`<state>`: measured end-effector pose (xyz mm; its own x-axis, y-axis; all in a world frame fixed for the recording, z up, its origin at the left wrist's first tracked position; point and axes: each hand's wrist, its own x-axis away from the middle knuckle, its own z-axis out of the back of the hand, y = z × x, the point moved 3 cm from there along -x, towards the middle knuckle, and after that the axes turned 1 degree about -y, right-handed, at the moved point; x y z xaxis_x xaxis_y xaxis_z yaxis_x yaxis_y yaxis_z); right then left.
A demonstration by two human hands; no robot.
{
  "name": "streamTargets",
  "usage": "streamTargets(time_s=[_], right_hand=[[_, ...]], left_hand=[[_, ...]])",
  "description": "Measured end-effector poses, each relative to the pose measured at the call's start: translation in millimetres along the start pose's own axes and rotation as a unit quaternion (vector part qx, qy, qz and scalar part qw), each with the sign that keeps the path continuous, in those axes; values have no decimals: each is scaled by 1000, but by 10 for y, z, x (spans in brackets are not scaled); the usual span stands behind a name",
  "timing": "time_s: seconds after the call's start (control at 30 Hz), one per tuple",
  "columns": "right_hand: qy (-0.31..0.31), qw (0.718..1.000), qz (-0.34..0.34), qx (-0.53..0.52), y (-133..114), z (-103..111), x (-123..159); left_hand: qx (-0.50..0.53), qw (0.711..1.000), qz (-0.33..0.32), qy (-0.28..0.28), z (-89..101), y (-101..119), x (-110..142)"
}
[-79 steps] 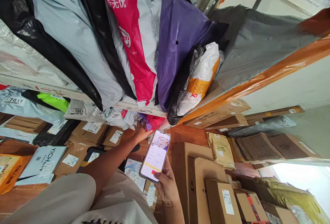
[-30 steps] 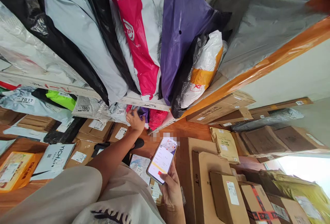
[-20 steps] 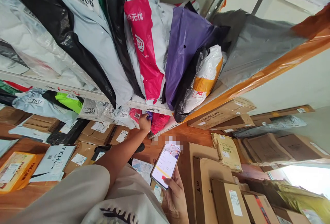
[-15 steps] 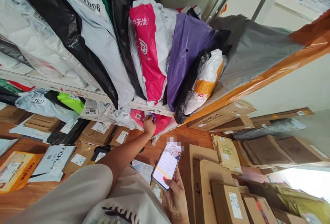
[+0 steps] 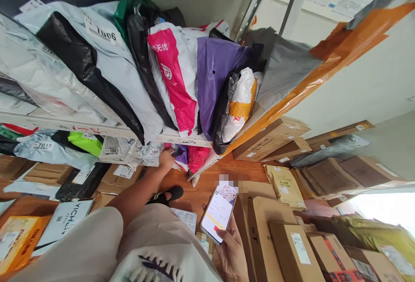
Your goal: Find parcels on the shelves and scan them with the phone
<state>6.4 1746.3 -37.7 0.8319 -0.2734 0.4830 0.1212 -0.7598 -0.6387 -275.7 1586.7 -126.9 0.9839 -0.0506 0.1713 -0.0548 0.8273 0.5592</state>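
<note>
My left hand (image 5: pixel 166 159) reaches in at the lower shelf with its fingers closed on a parcel bag; part of its grip is hidden. Purple and white show on this parcel bag (image 5: pixel 181 154) right beside the fingers. A bright pink parcel bag (image 5: pixel 197 157) lies just to its right, and a grey bag labelled 1007 (image 5: pixel 151 152) to its left. Lower down, my right hand (image 5: pixel 231 243) is wrapped round a smartphone (image 5: pixel 219 213). The phone's screen is lit and my thumb rests over its lower part.
The upper shelf (image 5: pixel 181 139) is packed with upright parcel bags, among them a purple bag (image 5: pixel 214 78). Cardboard boxes (image 5: pixel 272 213) stand on the floor at right. More parcels, including an orange box (image 5: pixel 22 241), lie at left. Orange tape (image 5: pixel 311 83) wraps the shelf's edge.
My left hand has moved left and slightly down, and more of the purple and white bag shows beside it. The view has shifted; my right hand still holds the phone.
</note>
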Motion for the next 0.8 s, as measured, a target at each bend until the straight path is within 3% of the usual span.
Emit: streamTargets(time_s=[0.1, 0.2, 0.4, 0.53, 0.7, 0.8], right_hand=[[12, 1000, 2, 15, -46, 22, 41], [14, 1000, 7, 26, -79, 52, 67], [31, 998, 12, 45, -94, 166, 79], [28, 998, 21, 47, -105, 129, 90], [9, 998, 36, 58, -94, 40, 130], [31, 997, 59, 41, -82, 61, 173]], left_hand=[[-6, 1000, -19, -5, -188, 408, 91], [-26, 1000, -11, 9, -313, 668, 181], [-33, 999, -14, 16, -386, 761, 271], [-29, 999, -16, -6, -256, 541, 102], [-32, 998, 17, -47, 116, -167, -141], [-35, 999, 17, -21, 249, -370, -142]])
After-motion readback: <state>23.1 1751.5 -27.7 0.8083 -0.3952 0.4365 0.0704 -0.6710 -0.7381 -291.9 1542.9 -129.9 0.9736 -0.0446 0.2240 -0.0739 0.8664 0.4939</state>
